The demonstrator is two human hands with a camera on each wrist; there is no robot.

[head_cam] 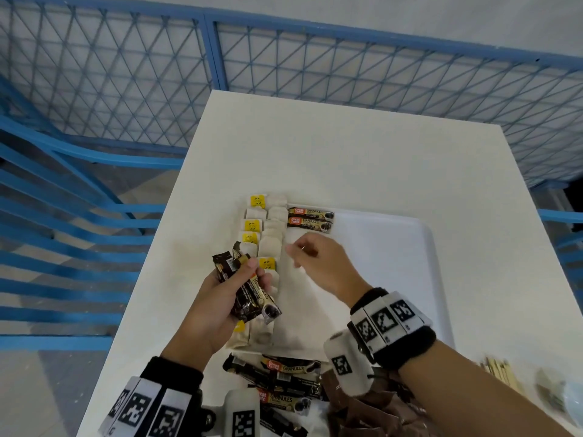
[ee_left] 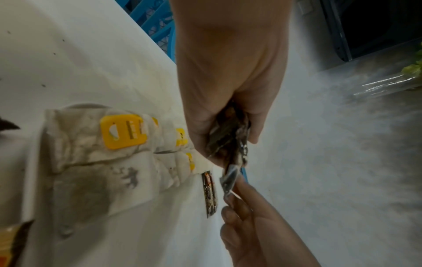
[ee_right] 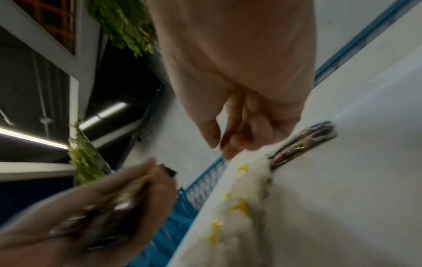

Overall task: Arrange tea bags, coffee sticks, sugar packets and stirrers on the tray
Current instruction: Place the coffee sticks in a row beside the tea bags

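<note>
A white tray lies on the white table. Several tea bags with yellow tags run in a column down its left side. Two dark coffee sticks lie side by side at the tray's far left, beside the top tea bags. My left hand grips a bunch of coffee sticks above the tea bags; the left wrist view shows the same bunch. Over the tray, just right of the tea bags, hovers my right hand, fingers loosely curled and holding nothing.
More loose coffee sticks and brown sugar packets lie at the table's near edge under my wrists. Wooden stirrers sit near the right edge. A blue mesh fence surrounds the table's far and left sides.
</note>
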